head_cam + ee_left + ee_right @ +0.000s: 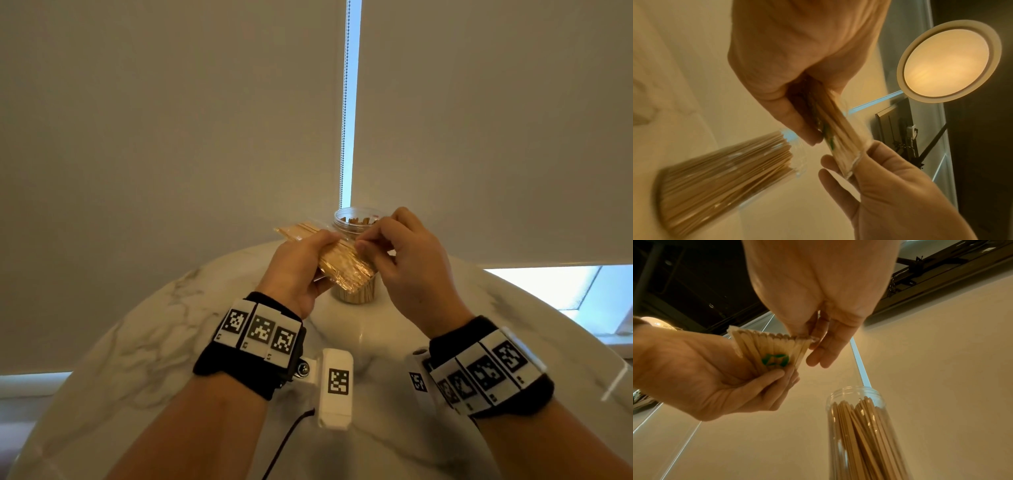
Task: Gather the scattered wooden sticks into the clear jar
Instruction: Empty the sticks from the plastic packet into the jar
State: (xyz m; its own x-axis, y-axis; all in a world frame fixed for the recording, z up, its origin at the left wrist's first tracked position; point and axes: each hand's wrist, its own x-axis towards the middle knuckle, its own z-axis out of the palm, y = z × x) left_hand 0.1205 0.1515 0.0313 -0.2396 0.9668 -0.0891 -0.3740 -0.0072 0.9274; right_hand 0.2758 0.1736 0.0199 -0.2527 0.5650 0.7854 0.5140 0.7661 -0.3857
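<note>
A clear-wrapped pack of wooden sticks is held in the air in front of the clear jar. My left hand grips the pack round its middle. My right hand pinches the wrapper edge at the pack's near end. In the right wrist view the pack carries a green sticker, and thumb and forefinger pinch its corner. The jar stands upright on the table with no lid and holds several sticks. The left wrist view shows the pack between both hands, with the jar beside them.
The jar stands on a round white marble table near its far edge. Closed roller blinds with a bead chain hang behind it. A black cable trails from the left wrist camera. A round ceiling lamp glows overhead.
</note>
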